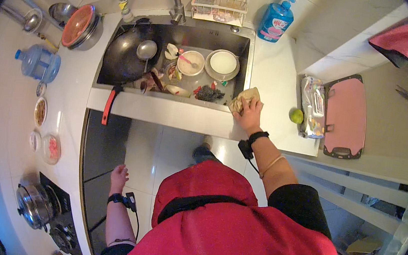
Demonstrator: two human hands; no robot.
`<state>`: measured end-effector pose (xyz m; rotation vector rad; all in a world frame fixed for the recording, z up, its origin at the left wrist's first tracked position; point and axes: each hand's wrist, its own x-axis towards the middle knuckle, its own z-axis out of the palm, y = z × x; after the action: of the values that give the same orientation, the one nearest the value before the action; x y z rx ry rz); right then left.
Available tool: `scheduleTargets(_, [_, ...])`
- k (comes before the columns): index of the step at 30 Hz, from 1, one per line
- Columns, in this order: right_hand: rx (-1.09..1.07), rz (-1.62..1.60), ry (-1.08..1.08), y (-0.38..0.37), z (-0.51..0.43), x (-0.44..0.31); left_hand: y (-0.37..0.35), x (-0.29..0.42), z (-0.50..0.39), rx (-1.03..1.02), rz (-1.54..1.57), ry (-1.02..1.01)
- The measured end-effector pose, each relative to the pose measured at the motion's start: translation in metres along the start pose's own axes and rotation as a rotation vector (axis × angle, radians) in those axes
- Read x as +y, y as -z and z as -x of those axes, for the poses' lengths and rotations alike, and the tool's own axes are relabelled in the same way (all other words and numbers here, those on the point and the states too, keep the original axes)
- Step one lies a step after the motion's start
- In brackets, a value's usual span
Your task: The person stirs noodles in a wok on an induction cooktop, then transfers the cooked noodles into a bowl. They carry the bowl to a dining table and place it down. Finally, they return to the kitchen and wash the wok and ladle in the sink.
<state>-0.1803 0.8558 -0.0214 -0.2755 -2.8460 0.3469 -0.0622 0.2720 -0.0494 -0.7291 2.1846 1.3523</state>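
A crumpled beige cloth [249, 95] lies under my right hand [249, 114], which grips it against the white countertop at the sink's front right corner. My left hand [120, 174] hangs in the air beside the dark cabinet front, fingers loosely curled and nothing seen in it. In the steel sink [202, 38] sit a black wok [121, 57] with a metal ladle [147, 50] inside, a white bowl [188, 69] with a pink-handled utensil, and stacked dishes [223, 62]. A dark scouring pad [211, 93] and food scraps [178, 90] lie along the sink's front side.
The wok's red handle [108, 105] juts over the front counter edge. Right of the sink stand a blue soap bottle [276, 20], a green lime [296, 116], a wipes pack [313, 108] and a pink cutting board [347, 115]. A steel pot [33, 204] sits on the stove.
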Motion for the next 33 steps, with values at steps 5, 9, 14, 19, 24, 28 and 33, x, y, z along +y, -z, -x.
scheduleTargets(5, [-0.211, 0.011, -0.150, 0.014, 0.013, 0.056, -0.005, 0.022, -0.021, -0.165, -0.133, 0.156])
scheduleTargets(9, [-0.242, 0.127, -0.327, 0.041, 0.045, 0.082, 0.009, 0.014, -0.038, -0.178, -0.106, 0.299])
scheduleTargets(14, [-0.451, -0.019, -0.080, 0.031, 0.047, 0.000, 0.031, 0.008, -0.079, -0.287, -0.208, 0.409])
scheduleTargets(19, [-0.484, 0.013, 0.315, 0.002, 0.017, -0.116, 0.056, 0.027, -0.147, -0.403, -0.300, 0.181])
scheduleTargets(24, [-0.499, -0.024, 0.445, -0.046, -0.023, -0.221, 0.087, 0.031, -0.202, -0.436, -0.107, 0.137])
scheduleTargets(28, [-0.506, -0.102, 0.474, -0.076, -0.044, -0.289, 0.127, 0.025, -0.219, -0.478, -0.450, 0.056])
scheduleTargets(33, [-0.299, -0.281, 0.166, -0.057, -0.003, -0.244, 0.171, 0.012, -0.237, -0.461, -0.608, -0.116])
